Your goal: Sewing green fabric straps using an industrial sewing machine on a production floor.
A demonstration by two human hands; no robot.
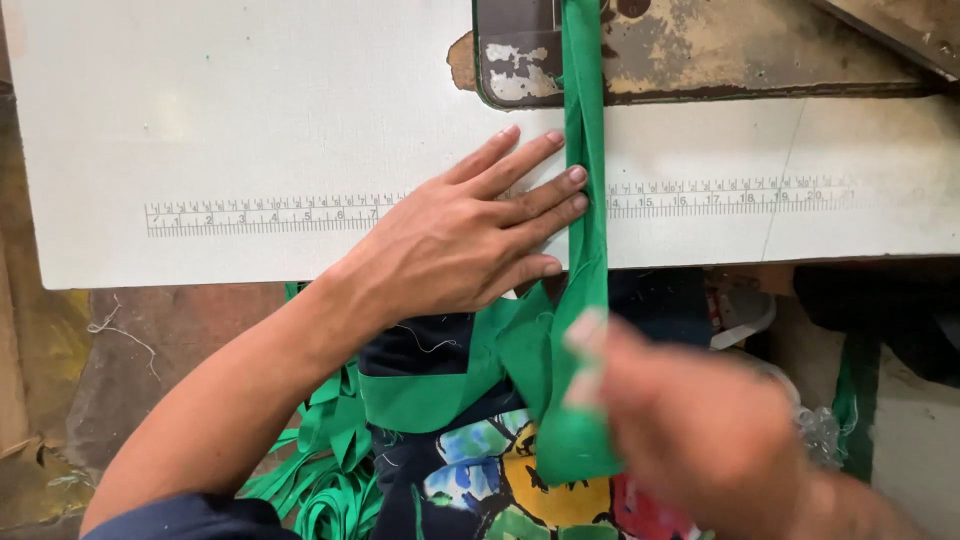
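A long green fabric strip (585, 150) runs down from the worn metal machine bed (700, 50) across the white table (250, 110) and over its front edge. My left hand (470, 235) lies flat on the table, fingers spread, fingertips pressing the strip's left edge beside a printed ruler scale (270, 215). My right hand (690, 425) is blurred below the table edge, fingers closed on the lower part of the strip. A dark garment with a colourful print (480, 470) and a green band lies in my lap.
A heap of loose green strips (330, 470) hangs at the lower left. A brown floor or panel (170, 350) shows under the table at left. Crumpled clear plastic (820, 430) and dark objects sit at the right below the table edge.
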